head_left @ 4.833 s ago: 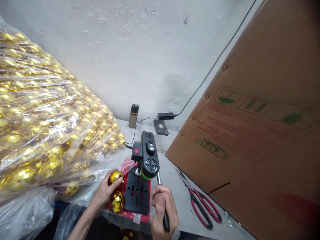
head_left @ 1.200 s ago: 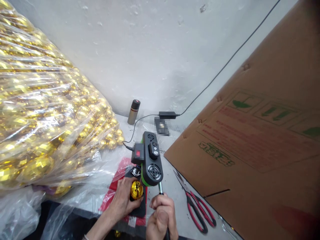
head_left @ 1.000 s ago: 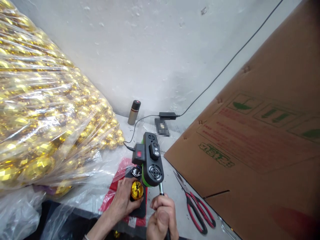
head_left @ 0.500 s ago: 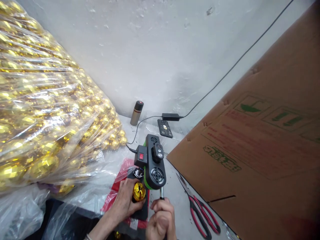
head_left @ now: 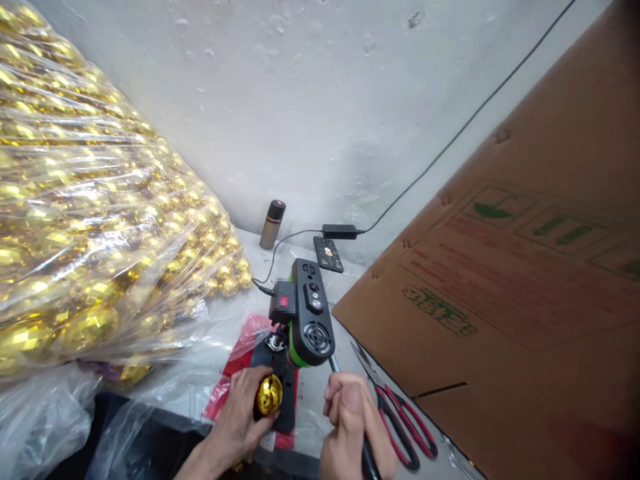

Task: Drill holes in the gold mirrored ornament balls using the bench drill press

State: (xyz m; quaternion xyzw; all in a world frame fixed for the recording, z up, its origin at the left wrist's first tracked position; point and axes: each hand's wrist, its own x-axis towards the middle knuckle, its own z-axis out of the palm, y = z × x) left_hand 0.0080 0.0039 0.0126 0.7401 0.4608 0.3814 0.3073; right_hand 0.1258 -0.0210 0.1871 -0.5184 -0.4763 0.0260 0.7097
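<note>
Gold ball (head_left: 271,395) drawn back from machine (head_left: 313,313); lever (head_left: 370,461) swung right.

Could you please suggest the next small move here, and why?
Perhaps ease the gold ball away from the black plate with the left hand, which grips it, while the right hand holds the black handle: a gap separates ball and machine, so it should come freely.

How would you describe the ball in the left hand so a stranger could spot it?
Find the big clear bag on the picture's left. Right of its lower end, the left hand holds one shiny gold ball over a black plate. Unlike the bagged balls, it is outside the bag and held.
</note>
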